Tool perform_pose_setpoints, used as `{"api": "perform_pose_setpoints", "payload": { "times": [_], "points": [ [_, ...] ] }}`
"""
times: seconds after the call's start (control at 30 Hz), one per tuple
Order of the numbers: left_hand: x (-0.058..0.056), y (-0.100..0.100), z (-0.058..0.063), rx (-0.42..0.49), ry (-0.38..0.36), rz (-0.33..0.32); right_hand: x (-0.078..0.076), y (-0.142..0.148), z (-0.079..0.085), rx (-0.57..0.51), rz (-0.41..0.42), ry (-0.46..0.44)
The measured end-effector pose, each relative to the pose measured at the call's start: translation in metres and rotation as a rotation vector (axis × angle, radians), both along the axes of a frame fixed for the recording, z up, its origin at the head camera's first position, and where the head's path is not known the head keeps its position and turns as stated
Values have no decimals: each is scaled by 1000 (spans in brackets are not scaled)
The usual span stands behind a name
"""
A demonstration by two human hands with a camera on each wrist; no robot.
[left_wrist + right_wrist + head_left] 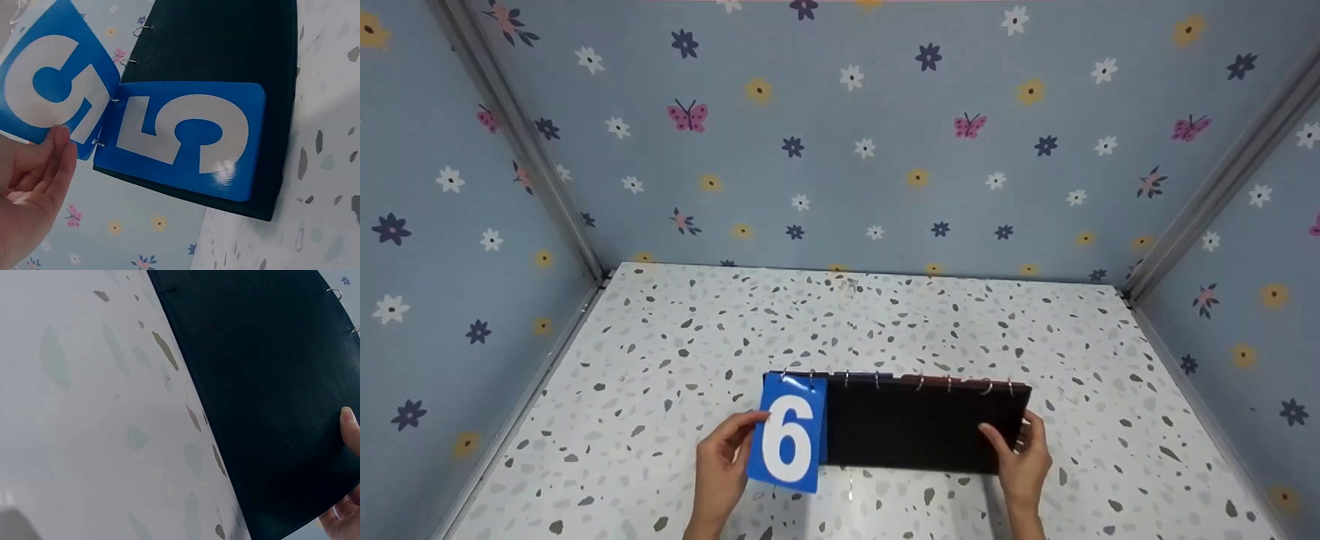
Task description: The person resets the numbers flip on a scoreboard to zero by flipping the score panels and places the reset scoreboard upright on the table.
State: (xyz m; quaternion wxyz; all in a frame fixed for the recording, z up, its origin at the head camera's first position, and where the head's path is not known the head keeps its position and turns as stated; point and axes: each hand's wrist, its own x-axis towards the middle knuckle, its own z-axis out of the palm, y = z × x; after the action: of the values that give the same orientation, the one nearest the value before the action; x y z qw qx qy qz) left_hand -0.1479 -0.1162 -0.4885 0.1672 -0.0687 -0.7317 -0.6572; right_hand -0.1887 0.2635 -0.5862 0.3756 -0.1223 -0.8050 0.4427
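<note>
Left hand: the left hand (724, 457) pinches the edge of a blue card (787, 439); fingertips lie over its glossy surface
Right hand: the right hand (1024, 461) grips the right end of the black board (915, 427); its thumb is on the dark face, other fingers behind
Numbers: a bold white "6" on the card in the head view; in the left wrist view, a "5" on the lifted face and a "5" on the lower card (191, 135), flat against the board
Board: long, rectangular, leather-like; between both hands, above the table's near part
Rings: thin metal rings (847, 379) along its top edge
Table: the white table (645, 427) has grey stone-like flecks
Wall: the pale blue wall (885, 169) carries printed flowers and butterflies
</note>
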Motion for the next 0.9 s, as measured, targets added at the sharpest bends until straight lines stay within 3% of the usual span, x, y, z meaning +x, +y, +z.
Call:
{"api": "perform_pose_setpoints", "payload": {
  "times": [0.27,0.47,0.7,0.9],
  "points": [
    [-15,4,10,-156,273,190,-3,3,-8,23,-10,10],
    [-35,7,21,-193,442,290,-5,6,-12,39,-24,9],
    [-60,11,36,-205,499,301,-4,4,-7,8,-2,26],
    [-81,14,42,-253,477,316,-7,7,-15,16,-9,39]
  ]
}}
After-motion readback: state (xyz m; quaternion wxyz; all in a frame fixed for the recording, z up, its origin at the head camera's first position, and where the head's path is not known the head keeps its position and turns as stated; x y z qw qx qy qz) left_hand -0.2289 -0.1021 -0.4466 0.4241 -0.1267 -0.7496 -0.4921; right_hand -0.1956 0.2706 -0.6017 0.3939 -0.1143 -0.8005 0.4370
